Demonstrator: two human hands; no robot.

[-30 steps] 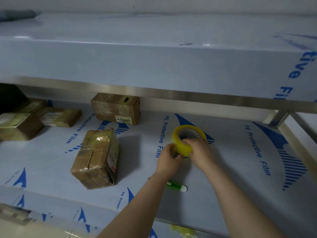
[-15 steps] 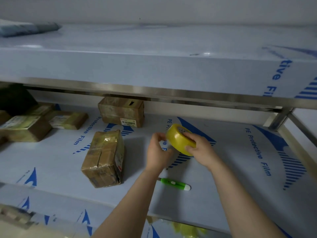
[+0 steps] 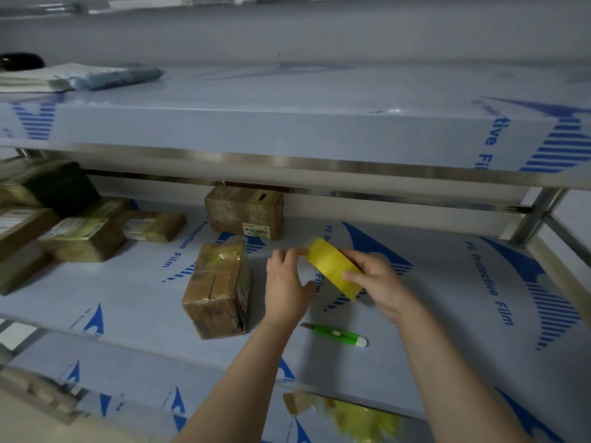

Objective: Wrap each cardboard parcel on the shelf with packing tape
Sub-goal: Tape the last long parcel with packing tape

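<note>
A yellow roll of packing tape (image 3: 332, 266) is held above the shelf (image 3: 447, 314), its outer band facing me. My right hand (image 3: 380, 282) grips the roll from the right side. Fingertips of my left hand (image 3: 286, 282) pinch at the roll's upper left edge. Just left of my left hand lies a cardboard parcel (image 3: 217, 289) with glossy tape over it. Another parcel (image 3: 244, 212) stands at the back of the shelf, and several more (image 3: 83, 238) are grouped at the left.
A green utility knife (image 3: 339, 335) lies on the shelf below my hands. The upper shelf (image 3: 287, 132) overhangs the working space, with flat packets (image 3: 80, 78) on its left end. A metal post (image 3: 537, 215) stands at the right. Crumpled yellow tape (image 3: 358, 417) lies on the level below.
The roll has turned from showing its hole to showing its outer band. My left hand has shifted from under the roll to its upper left edge. The view has tilted upward.
</note>
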